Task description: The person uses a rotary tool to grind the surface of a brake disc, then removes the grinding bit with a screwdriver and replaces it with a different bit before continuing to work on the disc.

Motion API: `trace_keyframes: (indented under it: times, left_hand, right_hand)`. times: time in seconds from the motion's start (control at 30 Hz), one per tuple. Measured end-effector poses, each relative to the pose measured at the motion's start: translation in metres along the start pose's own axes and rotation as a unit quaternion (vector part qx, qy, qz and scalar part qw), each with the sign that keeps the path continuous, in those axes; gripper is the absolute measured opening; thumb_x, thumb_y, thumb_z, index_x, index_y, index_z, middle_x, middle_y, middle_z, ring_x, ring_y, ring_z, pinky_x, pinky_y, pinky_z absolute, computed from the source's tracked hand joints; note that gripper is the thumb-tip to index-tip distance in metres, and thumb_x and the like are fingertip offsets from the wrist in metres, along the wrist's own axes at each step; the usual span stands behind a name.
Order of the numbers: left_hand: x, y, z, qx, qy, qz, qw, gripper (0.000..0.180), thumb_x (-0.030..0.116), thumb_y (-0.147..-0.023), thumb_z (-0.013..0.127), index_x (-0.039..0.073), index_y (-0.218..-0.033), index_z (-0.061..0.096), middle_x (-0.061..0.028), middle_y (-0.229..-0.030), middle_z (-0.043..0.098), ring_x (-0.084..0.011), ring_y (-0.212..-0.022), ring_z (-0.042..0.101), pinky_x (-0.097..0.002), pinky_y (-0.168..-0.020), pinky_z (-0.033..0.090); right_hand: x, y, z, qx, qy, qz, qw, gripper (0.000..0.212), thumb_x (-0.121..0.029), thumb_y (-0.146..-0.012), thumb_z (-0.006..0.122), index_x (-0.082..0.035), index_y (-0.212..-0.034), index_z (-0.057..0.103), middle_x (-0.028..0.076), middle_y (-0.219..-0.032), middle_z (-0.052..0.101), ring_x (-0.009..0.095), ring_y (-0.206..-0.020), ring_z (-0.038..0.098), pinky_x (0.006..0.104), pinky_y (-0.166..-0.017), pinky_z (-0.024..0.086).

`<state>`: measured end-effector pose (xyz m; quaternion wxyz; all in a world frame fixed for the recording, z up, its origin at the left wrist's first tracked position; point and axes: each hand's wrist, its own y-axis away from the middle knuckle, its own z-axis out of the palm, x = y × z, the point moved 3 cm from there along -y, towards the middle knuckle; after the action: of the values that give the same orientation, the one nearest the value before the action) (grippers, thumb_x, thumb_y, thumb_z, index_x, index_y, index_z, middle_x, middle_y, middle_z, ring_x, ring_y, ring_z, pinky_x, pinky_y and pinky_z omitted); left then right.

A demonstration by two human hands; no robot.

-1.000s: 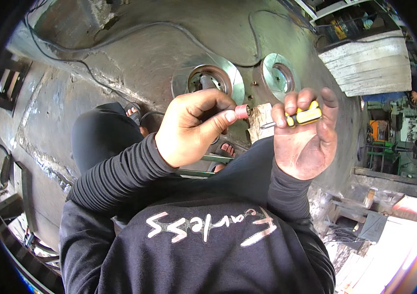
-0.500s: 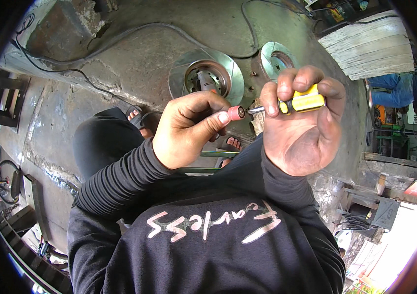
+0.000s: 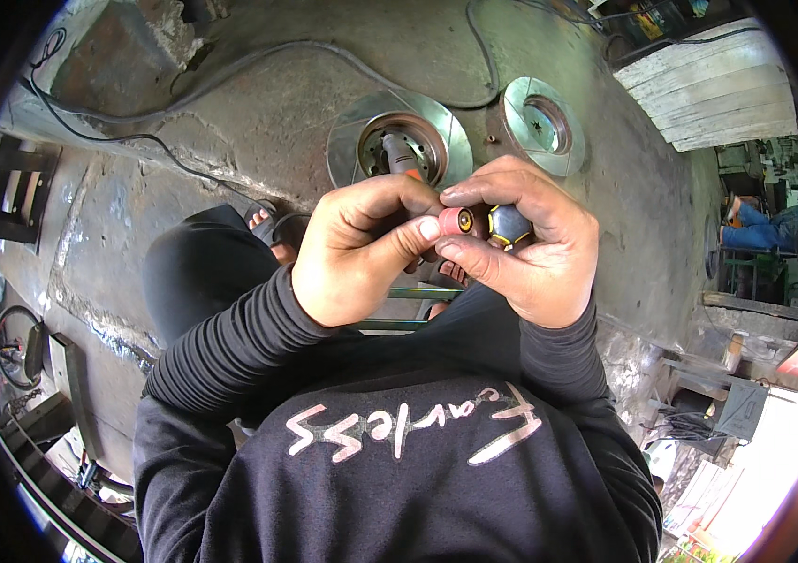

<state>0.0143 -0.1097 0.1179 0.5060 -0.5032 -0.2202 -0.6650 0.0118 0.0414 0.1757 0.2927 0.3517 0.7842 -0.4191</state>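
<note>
My left hand (image 3: 361,249) is closed on a small pinkish-red cylinder (image 3: 456,221), its end showing a yellowish ring around a dark centre. A dark power tool with an orange band (image 3: 402,155) extends beyond that hand; whether the cylinder is fixed to it is hidden. My right hand (image 3: 539,244) has its thumb and forefinger at the cylinder's edge. Tucked within its curled fingers is a screwdriver (image 3: 511,227), the dark butt of its yellow-edged handle facing up and its shaft out of sight.
Two brake discs (image 3: 462,141) (image 3: 575,155) lie on the concrete floor ahead. A dark hose (image 3: 324,52) winds across the floor behind them. A weathered wooden board (image 3: 713,89) is at far right, near another person's blue-clad legs (image 3: 760,230). A bicycle wheel (image 3: 16,347) shows at left.
My right hand has moved left to the cylinder and closed in. The screwdriver, earlier sideways with its tip by the cylinder, now points its handle end upward. My left hand stays nearly still.
</note>
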Motion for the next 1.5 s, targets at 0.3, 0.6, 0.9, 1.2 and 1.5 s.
trace_keyframes:
  times: [0.3,0.6,0.9,1.2,1.5]
  left_hand:
    - [0.001,0.000,-0.003,-0.023,-0.029,0.004,0.999,0.008,0.007,-0.092,0.059,-0.001,-0.092,0.060,-0.0034,-0.079,0.061,-0.0076,-0.070,0.056,-0.0224,-0.065,0.047]
    - [0.000,-0.001,-0.001,-0.028,-0.039,0.020,0.999,0.006,0.006,-0.092,0.059,0.000,-0.092,0.060,-0.0034,-0.078,0.060,-0.0076,-0.068,0.055,-0.0224,-0.063,0.046]
    - [0.000,-0.001,-0.001,-0.027,-0.043,0.014,0.999,0.006,0.006,-0.092,0.059,0.000,-0.092,0.060,-0.0030,-0.077,0.059,-0.0072,-0.066,0.054,-0.0219,-0.060,0.045]
    - [0.000,0.000,0.000,-0.032,-0.007,-0.014,0.999,0.008,0.008,-0.092,0.060,0.000,-0.093,0.061,-0.0034,-0.077,0.060,-0.0068,-0.065,0.054,-0.0215,-0.059,0.045]
    - [0.000,0.003,0.002,0.003,0.030,-0.045,0.999,0.010,0.011,-0.093,0.060,0.001,-0.090,0.059,-0.0002,-0.071,0.057,-0.0052,-0.061,0.052,-0.0200,-0.054,0.042]
  right_hand:
    - [-0.001,0.006,0.000,0.016,-0.005,0.012,1.000,0.030,-0.006,-0.068,0.081,0.001,-0.092,0.066,0.010,-0.084,0.065,0.016,-0.076,0.061,0.0258,-0.065,0.047]
    - [-0.003,0.008,-0.001,0.028,0.003,0.006,1.000,0.029,-0.011,-0.070,0.080,0.001,-0.092,0.065,0.010,-0.084,0.065,0.017,-0.075,0.062,0.0261,-0.065,0.048]
    - [-0.002,0.007,0.001,0.043,0.003,-0.023,0.999,0.025,-0.011,-0.074,0.077,0.001,-0.092,0.064,0.010,-0.081,0.064,0.019,-0.072,0.063,0.0273,-0.065,0.049]
    - [-0.003,0.013,0.002,0.061,-0.009,-0.007,0.998,0.025,-0.010,-0.073,0.076,0.000,-0.092,0.065,0.010,-0.083,0.064,0.019,-0.076,0.062,0.0281,-0.068,0.049]
    - [0.000,0.009,-0.002,0.076,-0.091,-0.001,0.993,0.026,-0.022,-0.082,0.071,-0.002,-0.095,0.062,0.008,-0.084,0.058,0.017,-0.071,0.057,0.0254,-0.062,0.044]
